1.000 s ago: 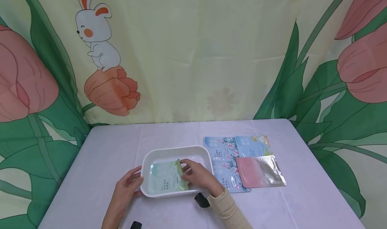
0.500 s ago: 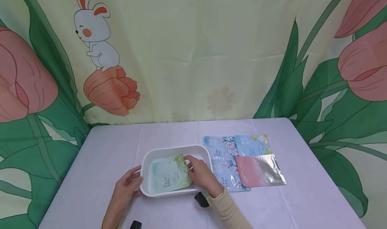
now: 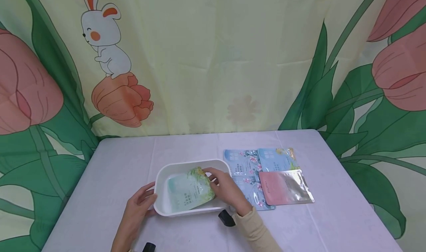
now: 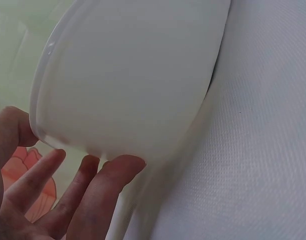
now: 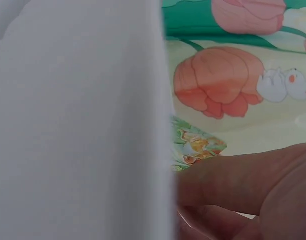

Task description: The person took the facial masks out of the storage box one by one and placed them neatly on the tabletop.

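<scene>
A white plastic tray point(image 3: 163, 208) stands on the table with a pale green sheet mask packet point(image 3: 188, 189) slanted inside it. My right hand point(image 3: 224, 187) pinches the packet by its right side, which is lifted towards the tray's right end. In the right wrist view the tray wall hides most of this packet, leaving only its flowered corner point(image 5: 195, 148) beside the thumb. My left hand point(image 3: 141, 204) rests its fingertips against the tray's left end. The left wrist view shows those fingers point(image 4: 75, 192) spread along the outer wall and rim.
Right of the tray lie two blue flowered packets, one at the back point(image 3: 241, 162) and one nearer point(image 3: 251, 191). Another blue packet point(image 3: 276, 159) and a pink-silver packet point(image 3: 283, 187) lie beside them. A printed curtain point(image 3: 213, 60) hangs behind the table point(image 3: 126, 156).
The right side of the green packet has risen and shifted right and away from me, with my right hand gripping it. My left hand and the tray have hardly moved.
</scene>
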A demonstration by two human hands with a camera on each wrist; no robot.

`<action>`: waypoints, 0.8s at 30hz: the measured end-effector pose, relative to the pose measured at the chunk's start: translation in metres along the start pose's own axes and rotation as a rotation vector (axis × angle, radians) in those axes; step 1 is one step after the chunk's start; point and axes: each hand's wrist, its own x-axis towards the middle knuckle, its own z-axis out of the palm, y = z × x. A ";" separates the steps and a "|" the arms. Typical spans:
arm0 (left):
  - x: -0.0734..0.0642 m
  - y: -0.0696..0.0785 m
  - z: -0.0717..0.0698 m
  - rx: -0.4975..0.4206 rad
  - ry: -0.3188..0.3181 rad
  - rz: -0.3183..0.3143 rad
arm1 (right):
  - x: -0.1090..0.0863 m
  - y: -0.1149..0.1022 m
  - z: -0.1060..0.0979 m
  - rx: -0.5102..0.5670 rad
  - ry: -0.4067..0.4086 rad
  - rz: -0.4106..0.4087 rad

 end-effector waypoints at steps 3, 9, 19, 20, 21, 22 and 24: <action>0.000 0.000 0.000 0.010 0.004 0.003 | -0.003 0.000 -0.005 0.043 0.007 -0.029; 0.000 -0.001 0.001 0.028 0.015 -0.005 | -0.007 0.002 -0.015 0.137 0.003 -0.005; 0.000 0.000 0.001 0.035 0.014 -0.008 | -0.013 0.001 -0.031 0.244 0.023 0.003; 0.000 0.000 0.001 0.034 0.014 -0.008 | -0.014 0.001 -0.032 0.245 0.026 0.005; 0.000 0.000 0.001 0.035 0.014 -0.009 | -0.014 0.001 -0.033 0.250 0.028 0.005; 0.000 0.000 0.001 0.037 0.014 -0.010 | -0.015 0.001 -0.035 0.250 0.031 0.002; 0.000 -0.001 0.001 0.041 0.016 -0.013 | -0.018 0.001 -0.037 0.254 0.037 0.002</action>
